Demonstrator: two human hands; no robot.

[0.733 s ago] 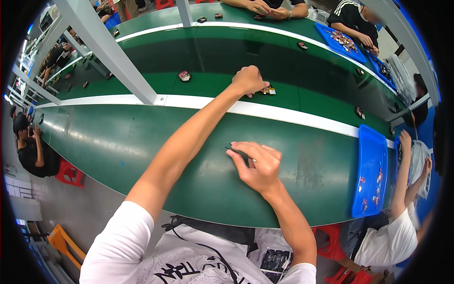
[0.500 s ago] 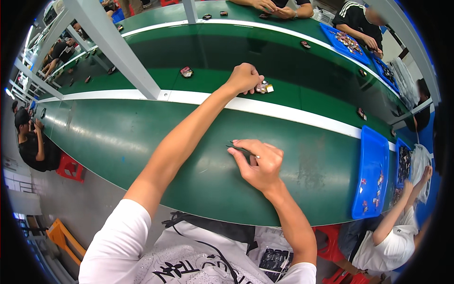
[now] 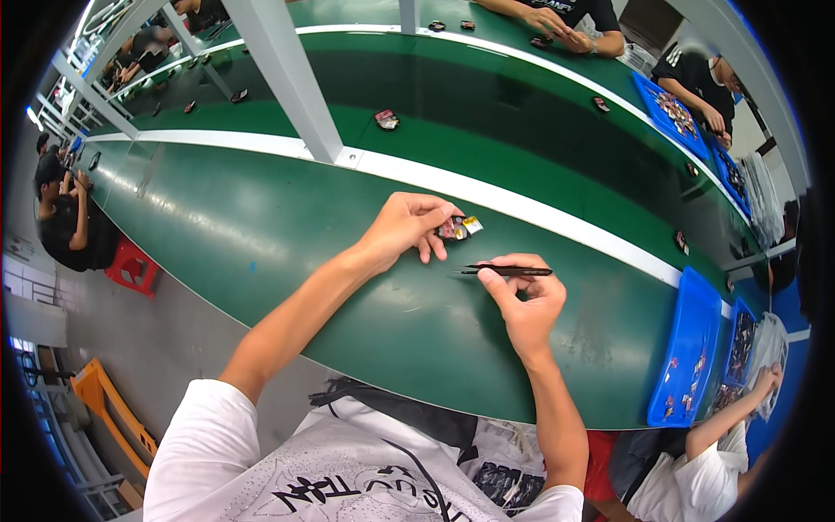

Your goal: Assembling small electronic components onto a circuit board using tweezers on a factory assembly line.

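Between the thumb and fingers of my left hand point(image 3: 407, 228) is a small electronic assembly point(image 3: 456, 228), black and reddish with a yellow and white piece at its right end. It is held above the green worktop point(image 3: 348, 322), on my side of the white rail. To its lower right, my right hand point(image 3: 529, 300) is closed on black tweezers point(image 3: 513, 271). Their thin tips point left, apart from the assembly. Fingers hide part of the assembly.
Beyond the white rail point(image 3: 487, 196), a green belt carries similar assemblies, one point(image 3: 387, 120) near a grey post point(image 3: 287, 78). A blue tray point(image 3: 687, 348) with small parts sits at the right. Co-workers sit across the belt, at the far left and at my right.
My left hand has come back from the belt across the rail, bringing the assembly over the worktop. The tweezers in my right hand now show more fully. The view has shifted slightly.
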